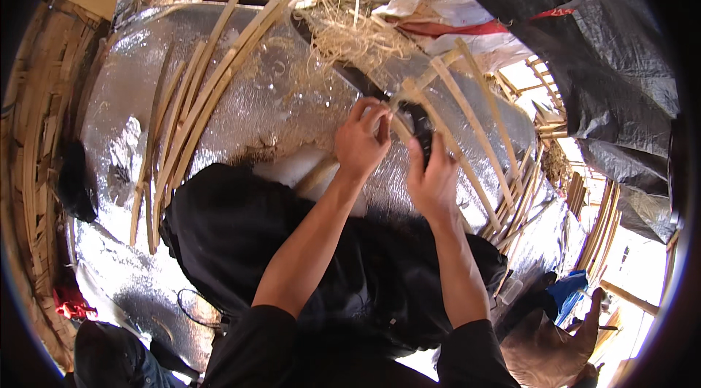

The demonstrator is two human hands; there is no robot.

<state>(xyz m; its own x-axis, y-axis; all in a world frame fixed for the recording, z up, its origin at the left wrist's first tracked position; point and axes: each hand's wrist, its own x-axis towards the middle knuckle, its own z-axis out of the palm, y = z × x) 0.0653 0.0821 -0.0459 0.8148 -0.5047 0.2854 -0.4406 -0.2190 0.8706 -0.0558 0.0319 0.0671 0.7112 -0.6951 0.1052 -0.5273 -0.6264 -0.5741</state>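
Observation:
My right hand (433, 173) is wrapped round the black handle of a long knife (358, 80). Its dark, machete-like blade runs away up and to the left, toward a tangle of pale shavings (358, 37). Close beside the blade's near end, my left hand (363, 136) is closed, thumb and fingers pinched together. Something thin and pale shows by its fingertips, too small to name. Several flat wooden strips (467, 114) lie just right of my right hand, over a silvery foil sheet (285, 89).
More long wooden strips (212, 89) lie on the foil at left. Black sheeting (621, 59) hangs at the upper right beside a white sack (453, 8). Slatted wood (36, 140) lines the left edge. Another person (548, 344) is at the lower right, and dark clothing (109, 355) shows lower left.

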